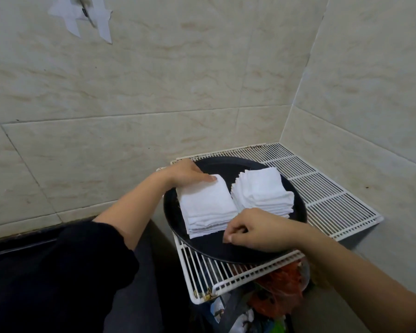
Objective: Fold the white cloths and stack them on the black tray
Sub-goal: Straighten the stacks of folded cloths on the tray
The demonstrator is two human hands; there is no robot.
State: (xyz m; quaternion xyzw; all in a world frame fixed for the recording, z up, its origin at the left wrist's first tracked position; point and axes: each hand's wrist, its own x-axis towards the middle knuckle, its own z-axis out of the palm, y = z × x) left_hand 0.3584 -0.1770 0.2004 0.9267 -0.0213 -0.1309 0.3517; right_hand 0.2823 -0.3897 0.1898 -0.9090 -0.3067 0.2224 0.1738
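A round black tray (pixel 226 248) rests on a white wire rack. Two stacks of folded white cloths sit on it: a left stack (pixel 207 207) and a taller right stack (pixel 262 188), side by side. My left hand (pixel 187 174) lies on the far left corner of the left stack, fingers flat on the top cloth. My right hand (pixel 255 229) hovers at the near right corner of the same stack, fingers curled and pinched at the cloth's edge; whether it grips the cloth is unclear.
The white wire rack (pixel 327 188) sits in a tiled wall corner and extends right of the tray. Below it a bin holds red and mixed rubbish (pixel 279 292). A dark counter edge (pixel 22 236) runs at the left.
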